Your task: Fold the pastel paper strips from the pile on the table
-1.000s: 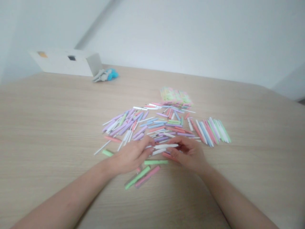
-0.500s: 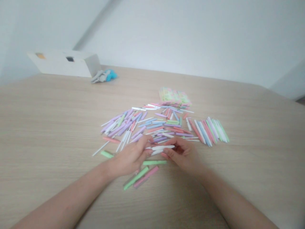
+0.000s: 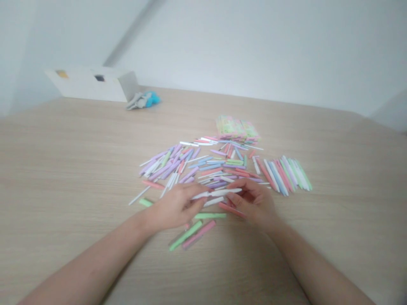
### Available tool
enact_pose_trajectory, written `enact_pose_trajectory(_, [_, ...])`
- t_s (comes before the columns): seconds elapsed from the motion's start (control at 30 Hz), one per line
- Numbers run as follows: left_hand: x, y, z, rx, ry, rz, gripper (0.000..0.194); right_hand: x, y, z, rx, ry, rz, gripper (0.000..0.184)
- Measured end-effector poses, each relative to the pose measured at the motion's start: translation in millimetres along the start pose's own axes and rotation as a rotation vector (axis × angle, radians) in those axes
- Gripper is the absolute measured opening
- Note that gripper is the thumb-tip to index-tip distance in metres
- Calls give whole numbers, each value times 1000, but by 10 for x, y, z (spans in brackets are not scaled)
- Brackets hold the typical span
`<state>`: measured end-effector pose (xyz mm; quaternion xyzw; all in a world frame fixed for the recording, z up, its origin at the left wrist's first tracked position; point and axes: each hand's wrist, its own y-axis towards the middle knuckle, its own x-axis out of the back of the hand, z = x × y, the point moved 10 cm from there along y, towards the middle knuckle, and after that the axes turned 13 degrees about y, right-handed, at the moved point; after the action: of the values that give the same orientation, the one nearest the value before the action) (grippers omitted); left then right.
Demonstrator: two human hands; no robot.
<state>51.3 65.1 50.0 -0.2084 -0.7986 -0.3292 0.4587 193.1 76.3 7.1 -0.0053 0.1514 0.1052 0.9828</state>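
My left hand (image 3: 179, 206) and my right hand (image 3: 256, 206) meet over the near edge of the pile, both closed on a slim white pen (image 3: 224, 192). The left pinches its left end, while the right has thumb and fingers round the other end. A narrow joint shows along the pen near the left fingertips. Just below it lies another white pen piece (image 3: 213, 202); whether a hand touches it I cannot tell. A red pen piece (image 3: 232, 209) is under my right hand. Green pen pieces (image 3: 210, 216) and a pink one (image 3: 199, 234) lie nearest me.
Loose pastel pen parts and thin white sticks (image 3: 139, 195) spread beyond my hands. To the right, several finished-looking pens (image 3: 288, 176) lie side by side. Behind stand stacked colourful packets (image 3: 237, 128). A white box (image 3: 92, 87) and a grey-blue glove-like bundle (image 3: 143, 100) sit back left.
The white pen between my hands now shows more of its length, and my right hand has shifted slightly right. More of the red piece below is visible. The view has shifted a little.
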Motion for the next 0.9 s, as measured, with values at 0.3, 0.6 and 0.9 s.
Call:
enact_pose_trajectory(0.3, [-91,-35,27,-8,77,22,26,-9,-6,-7,11,-156,4,21])
enact_pose_trajectory(0.6, [-110,-28,36,13,74,31,27,-53,5,-13,52,-231,-13,19])
enact_pose_trajectory(0.9, [-125,-44,14,9,80,16,27,-108,-3,64,57,-281,-33,19])
